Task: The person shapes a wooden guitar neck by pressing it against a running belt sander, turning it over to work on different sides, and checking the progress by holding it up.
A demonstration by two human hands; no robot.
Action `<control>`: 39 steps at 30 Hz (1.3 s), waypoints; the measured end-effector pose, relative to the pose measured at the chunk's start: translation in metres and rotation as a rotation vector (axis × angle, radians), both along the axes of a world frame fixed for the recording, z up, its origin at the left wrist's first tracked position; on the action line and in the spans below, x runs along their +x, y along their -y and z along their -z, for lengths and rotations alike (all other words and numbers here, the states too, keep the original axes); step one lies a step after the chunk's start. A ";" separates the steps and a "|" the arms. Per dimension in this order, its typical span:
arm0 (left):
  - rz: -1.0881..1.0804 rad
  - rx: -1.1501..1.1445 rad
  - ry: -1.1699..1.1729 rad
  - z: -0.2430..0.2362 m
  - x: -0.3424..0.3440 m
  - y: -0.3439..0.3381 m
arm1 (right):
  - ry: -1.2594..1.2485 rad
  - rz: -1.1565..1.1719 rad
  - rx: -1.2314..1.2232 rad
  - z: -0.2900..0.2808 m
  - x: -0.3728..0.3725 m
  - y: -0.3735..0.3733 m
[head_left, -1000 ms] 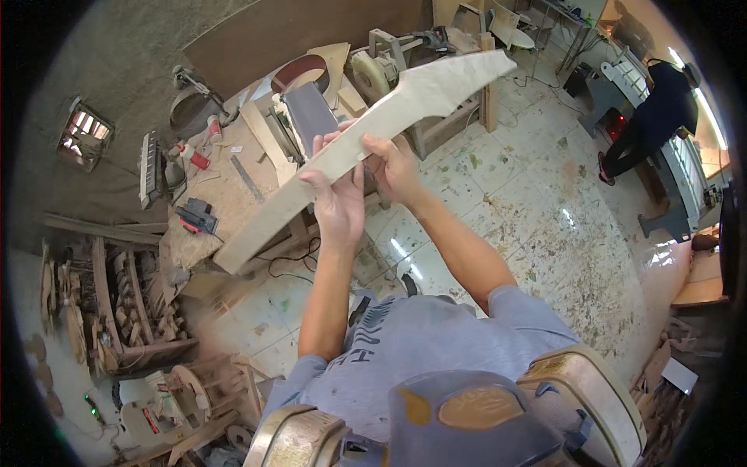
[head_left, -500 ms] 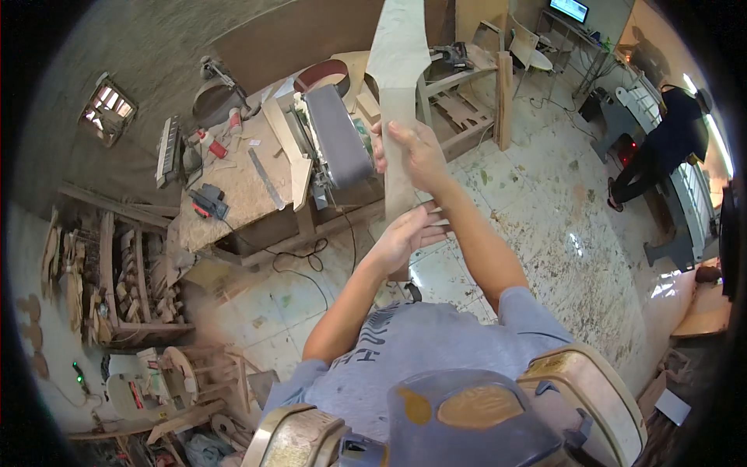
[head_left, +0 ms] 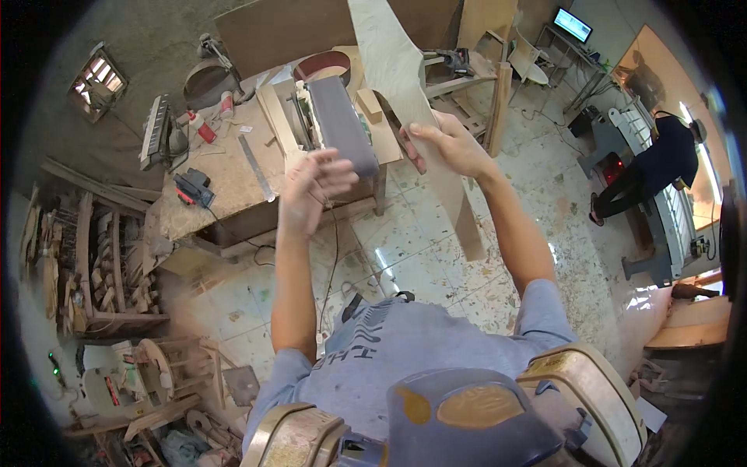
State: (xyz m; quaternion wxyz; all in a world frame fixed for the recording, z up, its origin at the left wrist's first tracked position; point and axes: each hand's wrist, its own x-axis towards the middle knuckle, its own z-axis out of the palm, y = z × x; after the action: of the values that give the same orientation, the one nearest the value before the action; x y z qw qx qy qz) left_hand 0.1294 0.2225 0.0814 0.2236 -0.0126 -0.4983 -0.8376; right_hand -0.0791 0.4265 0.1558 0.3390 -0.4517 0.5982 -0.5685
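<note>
A long pale, flat wooden piece with a wider shaped upper section point(head_left: 391, 68) is upright in my view, angled from upper middle to lower right. My right hand point(head_left: 451, 144) grips it around the middle, thumb across its face. My left hand point(head_left: 315, 187) is apart from it, fingers loosely spread and slightly blurred, in front of a grey belt sander point(head_left: 337, 117) on the workbench point(head_left: 226, 194). A pale wooden strip point(head_left: 274, 109) lies beside the sander. A metal ruler point(head_left: 257, 171) and a red-and-black power tool point(head_left: 192, 187) lie further left.
A co-worker in dark clothes point(head_left: 669, 159) bends over a long grey machine point(head_left: 646, 257) at the right. A screen point(head_left: 572, 23) stands at the back. A wooden rack of offcuts point(head_left: 105, 265) is at the left; the tiled floor point(head_left: 405, 257) is littered with debris.
My left hand has let go of the wooden piece and moved left. My right hand has moved right with the piece, which has turned from diagonal to more upright, tilting the other way.
</note>
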 end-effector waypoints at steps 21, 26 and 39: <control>-0.417 -1.443 0.625 0.037 -0.170 0.139 | -1.850 0.019 0.221 0.093 -0.140 0.102; -0.465 -1.462 0.854 0.079 -0.199 0.143 | -1.848 -0.011 0.077 0.120 -0.183 0.139; -0.641 -1.136 1.170 0.108 -0.213 0.162 | -1.772 -0.155 -0.054 0.146 -0.232 0.204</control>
State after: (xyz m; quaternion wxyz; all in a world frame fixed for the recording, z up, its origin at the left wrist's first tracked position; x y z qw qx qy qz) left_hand -0.0831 0.0610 -0.0268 0.1168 0.4502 -0.8545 -0.2315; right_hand -0.3109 0.2222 0.0096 -0.2214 -0.7728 0.5948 0.0004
